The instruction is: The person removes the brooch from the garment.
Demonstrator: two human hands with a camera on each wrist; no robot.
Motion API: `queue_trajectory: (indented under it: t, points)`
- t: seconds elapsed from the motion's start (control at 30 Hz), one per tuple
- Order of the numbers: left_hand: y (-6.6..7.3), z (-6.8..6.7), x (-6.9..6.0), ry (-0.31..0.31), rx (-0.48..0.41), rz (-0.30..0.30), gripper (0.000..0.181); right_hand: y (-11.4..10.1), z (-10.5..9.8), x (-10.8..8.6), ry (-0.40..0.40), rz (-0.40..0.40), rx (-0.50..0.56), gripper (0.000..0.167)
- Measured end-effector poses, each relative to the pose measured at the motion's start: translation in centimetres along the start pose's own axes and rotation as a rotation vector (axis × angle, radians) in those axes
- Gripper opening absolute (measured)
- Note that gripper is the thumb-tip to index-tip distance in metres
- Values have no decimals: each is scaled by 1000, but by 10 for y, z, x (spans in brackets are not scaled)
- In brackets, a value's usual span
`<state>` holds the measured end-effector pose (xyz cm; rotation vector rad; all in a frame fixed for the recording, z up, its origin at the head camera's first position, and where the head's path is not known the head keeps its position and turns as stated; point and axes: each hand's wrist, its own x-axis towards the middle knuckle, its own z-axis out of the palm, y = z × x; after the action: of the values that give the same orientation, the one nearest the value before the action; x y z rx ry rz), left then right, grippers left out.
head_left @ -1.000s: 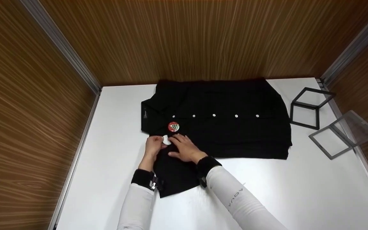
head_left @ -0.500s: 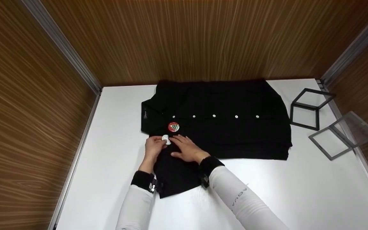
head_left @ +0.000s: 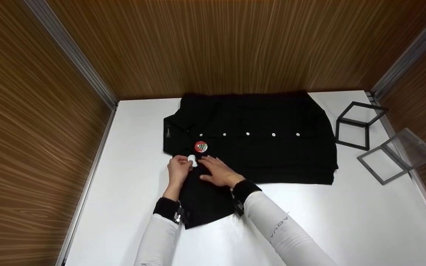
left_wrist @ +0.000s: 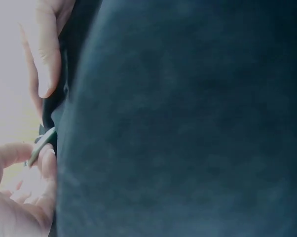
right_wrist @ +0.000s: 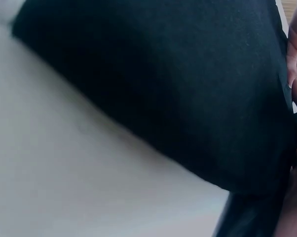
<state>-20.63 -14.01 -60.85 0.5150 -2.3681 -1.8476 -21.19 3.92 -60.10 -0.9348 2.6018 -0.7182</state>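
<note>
A black button-up shirt (head_left: 264, 114) is spread on the white table, collar towards the left. My left hand (head_left: 178, 170) pinches a small white badge (head_left: 192, 160) at the shirt's upper front, just below the collar. The left wrist view shows this badge (left_wrist: 41, 146) edge-on between thumb and finger, close against the fabric. Whether its pin has gone through the cloth is hidden. My right hand (head_left: 217, 171) rests on the shirt beside the badge, fingers outstretched, fingertips near the badge's right edge. A round red badge with a tree picture (head_left: 200, 146) lies on the shirt front above both hands.
Two opened square frames, one black (head_left: 353, 135) and one grey (head_left: 383, 166), stand at the table's right side. Wood-grain panels (head_left: 213, 48) enclose the back and both sides. The shirt's sleeve (head_left: 205, 210) reaches towards the front between my forearms.
The white badge has turned slightly in my left fingers and shows more of its face. My right hand has slid a little to the right, away from the badge.
</note>
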Motion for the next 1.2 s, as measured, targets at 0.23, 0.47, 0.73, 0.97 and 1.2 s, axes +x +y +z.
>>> queue_trajectory:
  t: [0.23, 0.47, 0.73, 0.97, 1.2]
  points:
    - [10, 0, 2, 15, 246, 81, 13, 0, -1, 0, -20, -2, 9, 62]
    - [16, -1, 1, 12, 361, 122, 13, 2, -1, 0, -35, 0, 38, 63]
    - [15, -7, 0, -35, 436, 108, 16, 2, -3, 0, -47, -2, 48, 65]
    - [5, -12, -1, -42, 368, 37, 16, 0, -6, 0, -69, -1, 12, 66]
    - [1, -17, 0, -59, 369, 38, 17, 0, -6, 1, -74, 6, 2, 66]
